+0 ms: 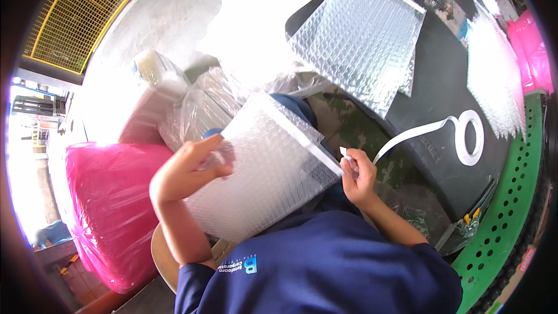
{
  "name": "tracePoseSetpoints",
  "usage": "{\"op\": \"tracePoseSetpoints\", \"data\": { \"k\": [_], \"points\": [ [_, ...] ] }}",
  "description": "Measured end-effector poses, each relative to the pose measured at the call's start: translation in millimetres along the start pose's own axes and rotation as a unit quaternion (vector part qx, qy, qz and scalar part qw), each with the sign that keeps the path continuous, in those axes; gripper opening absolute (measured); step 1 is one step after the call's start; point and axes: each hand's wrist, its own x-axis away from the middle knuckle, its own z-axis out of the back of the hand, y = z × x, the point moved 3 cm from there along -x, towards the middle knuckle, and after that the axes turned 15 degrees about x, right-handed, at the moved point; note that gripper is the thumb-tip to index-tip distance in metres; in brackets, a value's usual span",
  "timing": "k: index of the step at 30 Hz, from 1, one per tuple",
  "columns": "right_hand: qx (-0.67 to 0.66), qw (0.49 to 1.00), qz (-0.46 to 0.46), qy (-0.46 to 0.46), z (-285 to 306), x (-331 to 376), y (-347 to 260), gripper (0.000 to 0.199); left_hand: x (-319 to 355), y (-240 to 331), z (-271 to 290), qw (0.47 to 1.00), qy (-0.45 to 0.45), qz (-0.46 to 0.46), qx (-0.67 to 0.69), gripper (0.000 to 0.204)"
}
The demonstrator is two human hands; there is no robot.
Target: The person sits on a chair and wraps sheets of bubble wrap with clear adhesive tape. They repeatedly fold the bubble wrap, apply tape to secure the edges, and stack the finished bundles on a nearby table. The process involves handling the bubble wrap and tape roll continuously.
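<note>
My left hand [186, 171] grips the left edge of a clear bubble-wrap pouch [264, 168], held tilted over my lap. My right hand [357, 177] pinches the free end of a white tape strip [407, 136] at the pouch's open right corner. The strip runs up and right to a white tape roll [469, 138] lying on the dark table [430, 81]. My dark blue sleeves fill the lower part of the picture.
A stack of bubble-wrap pouches [366, 38] lies on the table ahead, and more bubble wrap [494, 75] lies at the right. A pink plastic bag [107, 209] stands at my left. Clear-wrapped bundles [197, 110] sit beyond my left hand. A green perforated panel [511, 209] edges the table.
</note>
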Motion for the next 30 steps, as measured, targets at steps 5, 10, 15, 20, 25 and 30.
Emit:
{"op": "tracePoseSetpoints", "data": {
  "k": [5,10,15,20,25,30],
  "points": [
    [-0.014,0.998,-0.058,0.022,-14,16,28,0.015,-56,95,30,0.985,0.015,-0.17,-0.024,0.016],
    [-0.056,0.993,-0.101,-0.02,-7,8,8,0.013,-175,162,11,0.754,0.31,-0.496,-0.297,0.058],
    [-0.064,0.991,-0.116,-0.027,1,-2,0,0.015,-142,144,-45,0.793,0.25,-0.52,-0.195,0.038],
    [-0.074,0.992,-0.064,-0.083,-5,-10,-16,0.014,-97,53,-59,0.957,0.12,-0.265,0.014,0.01],
    [-0.065,0.982,-0.014,-0.177,-16,-14,-40,0.017,-76,-33,-108,0.987,0.021,-0.107,0.116,0.02],
    [-0.057,0.977,-0.068,-0.192,-33,-8,-29,0.018,-67,-47,-123,0.98,0.087,-0.148,0.096,0.007]
  ]
}}
